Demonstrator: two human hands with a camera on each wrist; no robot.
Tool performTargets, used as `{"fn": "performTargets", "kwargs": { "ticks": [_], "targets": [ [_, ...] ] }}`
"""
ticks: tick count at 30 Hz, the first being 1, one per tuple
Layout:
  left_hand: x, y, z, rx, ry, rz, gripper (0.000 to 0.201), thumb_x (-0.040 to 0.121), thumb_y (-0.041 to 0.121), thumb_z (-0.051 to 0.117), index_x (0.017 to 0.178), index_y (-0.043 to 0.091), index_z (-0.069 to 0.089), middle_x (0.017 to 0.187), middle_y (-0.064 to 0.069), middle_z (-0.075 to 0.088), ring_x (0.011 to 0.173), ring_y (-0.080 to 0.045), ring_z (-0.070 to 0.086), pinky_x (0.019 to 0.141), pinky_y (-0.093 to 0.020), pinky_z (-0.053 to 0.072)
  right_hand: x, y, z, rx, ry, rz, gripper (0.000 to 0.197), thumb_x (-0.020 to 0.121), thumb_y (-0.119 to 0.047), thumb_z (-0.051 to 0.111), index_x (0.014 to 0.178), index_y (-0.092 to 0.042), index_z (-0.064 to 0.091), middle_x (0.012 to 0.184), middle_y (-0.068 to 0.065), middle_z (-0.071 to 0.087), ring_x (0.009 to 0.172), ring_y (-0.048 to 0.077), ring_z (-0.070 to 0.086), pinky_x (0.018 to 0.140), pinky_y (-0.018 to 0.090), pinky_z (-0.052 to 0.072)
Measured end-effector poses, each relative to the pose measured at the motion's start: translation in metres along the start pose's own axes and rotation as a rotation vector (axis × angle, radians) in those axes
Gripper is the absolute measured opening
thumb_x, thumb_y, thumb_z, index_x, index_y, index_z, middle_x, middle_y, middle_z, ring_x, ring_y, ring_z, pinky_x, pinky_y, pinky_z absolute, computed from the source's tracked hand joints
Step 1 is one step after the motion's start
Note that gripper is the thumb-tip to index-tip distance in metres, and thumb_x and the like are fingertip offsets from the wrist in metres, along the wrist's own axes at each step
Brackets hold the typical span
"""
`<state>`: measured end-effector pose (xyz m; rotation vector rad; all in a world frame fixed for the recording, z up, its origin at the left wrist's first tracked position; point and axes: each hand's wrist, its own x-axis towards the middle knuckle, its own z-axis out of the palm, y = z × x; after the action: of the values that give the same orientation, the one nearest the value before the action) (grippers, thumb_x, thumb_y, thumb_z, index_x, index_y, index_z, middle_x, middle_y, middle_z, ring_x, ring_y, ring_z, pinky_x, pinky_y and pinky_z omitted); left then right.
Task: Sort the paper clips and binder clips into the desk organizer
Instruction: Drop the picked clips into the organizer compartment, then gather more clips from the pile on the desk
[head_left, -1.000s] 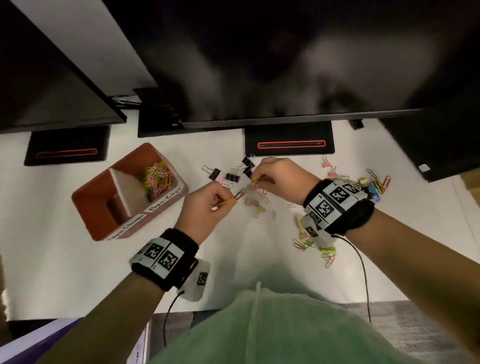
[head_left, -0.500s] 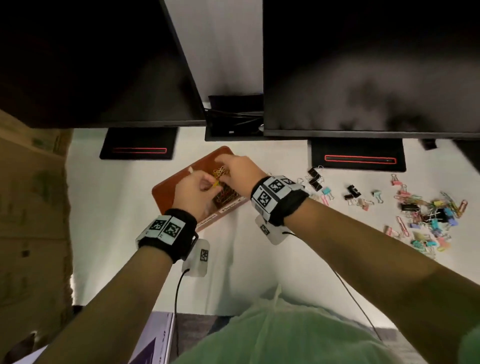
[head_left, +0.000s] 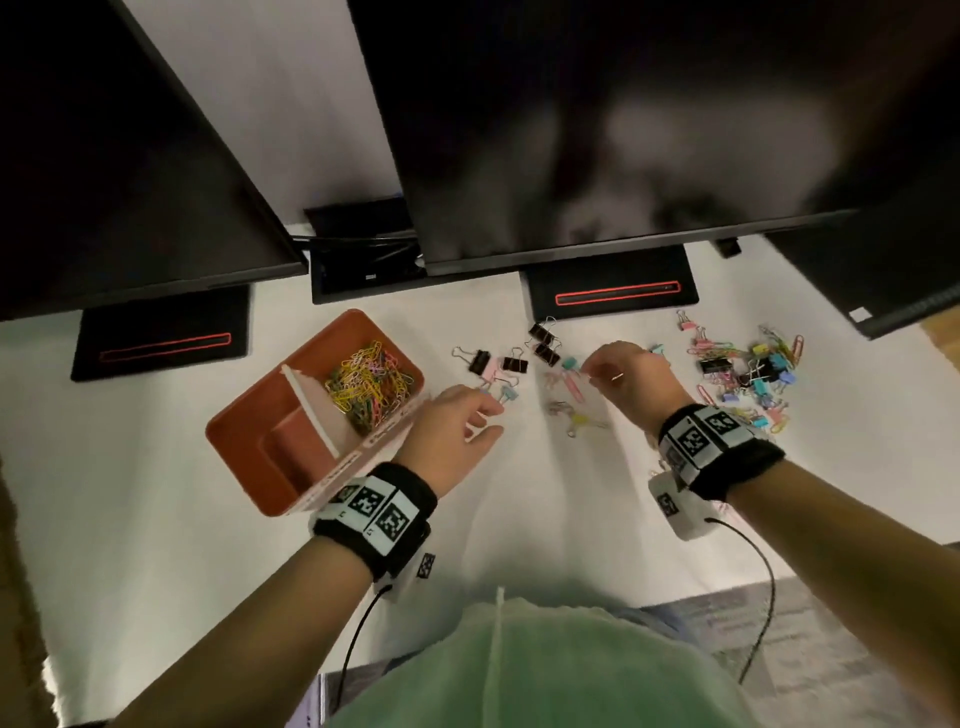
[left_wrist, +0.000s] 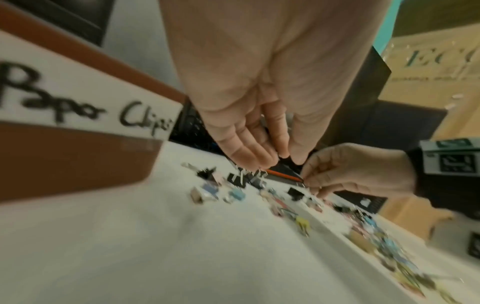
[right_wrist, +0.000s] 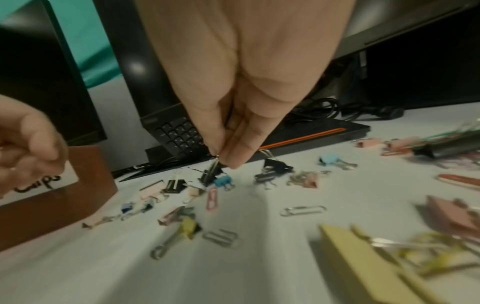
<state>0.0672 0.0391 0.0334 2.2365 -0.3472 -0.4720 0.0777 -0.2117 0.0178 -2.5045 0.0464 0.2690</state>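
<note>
The brown desk organizer (head_left: 249, 467) stands left of centre, and its label reads "Paper Clips" (left_wrist: 78, 111). Its far compartment holds several coloured paper clips (head_left: 369, 384); the near one looks bare. My left hand (head_left: 493, 418) hovers just right of the organizer, fingers relaxed and holding nothing (left_wrist: 275, 158). My right hand (head_left: 589, 371) is over the loose clips and pinches a thin silver wire clip (right_wrist: 214, 165) between thumb and fingertips; its kind is unclear. Black binder clips (head_left: 543, 345) and a teal one (head_left: 569, 364) lie beneath it.
A mixed heap of coloured clips (head_left: 748, 374) lies at the right. Loose paper clips (right_wrist: 302, 210) and a yellow binder clip (right_wrist: 191, 227) lie nearer me. Dark monitors (head_left: 623, 130) overhang the desk's back, above their stand bases (head_left: 613, 291). A wrist cable (head_left: 763, 597) trails at the front edge.
Half a second ago both hands were together over the organizer's paper clip compartment. Both have moved right; the right hand is back at the loose clips and the left hand holds nothing.
</note>
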Motion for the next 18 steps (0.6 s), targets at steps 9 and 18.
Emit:
{"fn": "performTargets", "kwargs": {
  "ticks": [9, 18],
  "targets": [
    [0.031, 0.016, 0.068, 0.099, -0.097, -0.106, 0.026, 0.084, 0.015, 0.063, 0.109, 0.013, 0.057, 0.11, -0.004, 0.054, 0.083, -0.011, 0.054, 0.075, -0.02, 0.043, 0.007, 0.021, 0.01, -0.031, -0.193, 0.064, 0.029, 0.086, -0.02, 0.063, 0.113, -0.01, 0.062, 0.11, 0.007, 0.063, 0.095, 0.021, 0.06, 0.084, 0.026, 0.048],
    [0.07, 0.034, 0.101, 0.164, -0.014, -0.266, 0.03, 0.08, 0.035, 0.065, 0.101, 0.013, 0.059, 0.1, -0.002, 0.052, 0.086, -0.017, 0.055, 0.079, -0.029, 0.047, 0.043, 0.023, 0.021, -0.121, -0.297, 0.024, 0.016, 0.09, -0.019, 0.056, 0.101, -0.01, 0.063, 0.101, 0.008, 0.065, 0.094, 0.025, 0.06, 0.081, 0.034, 0.05]
  ]
}}
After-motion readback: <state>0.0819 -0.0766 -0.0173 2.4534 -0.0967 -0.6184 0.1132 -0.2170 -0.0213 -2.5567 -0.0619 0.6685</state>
